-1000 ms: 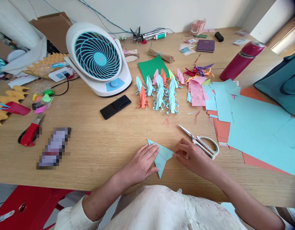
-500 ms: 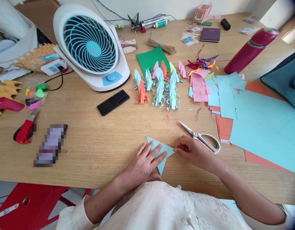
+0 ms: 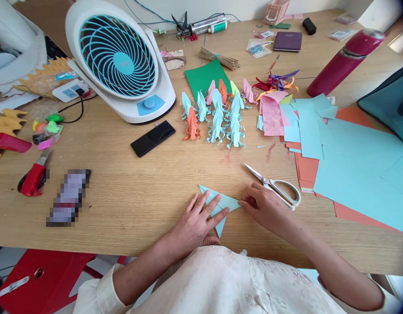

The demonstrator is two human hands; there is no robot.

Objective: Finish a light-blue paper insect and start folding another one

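Apparently for steadiness, the left hand (image 3: 199, 220) is lying flat, fingers spread, across the folded blue paper (image 3: 225, 202), left of the scissors (image 3: 265, 180), pressing it on the worktop (image 3: 155, 183). The right hand (image 3: 262, 203), nearer the scissors, is pinching the paper's right tip, presumably keeping it taut.

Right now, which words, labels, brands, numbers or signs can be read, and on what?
None is legible.
Fan hub: faint mark, too small to read.
White sticker on the red stool: dark marks, too blurred.
Green-labelled tube: too small.
Leftmost phone: pixelated.
Folded blue paper under the left hand: no writing visible.
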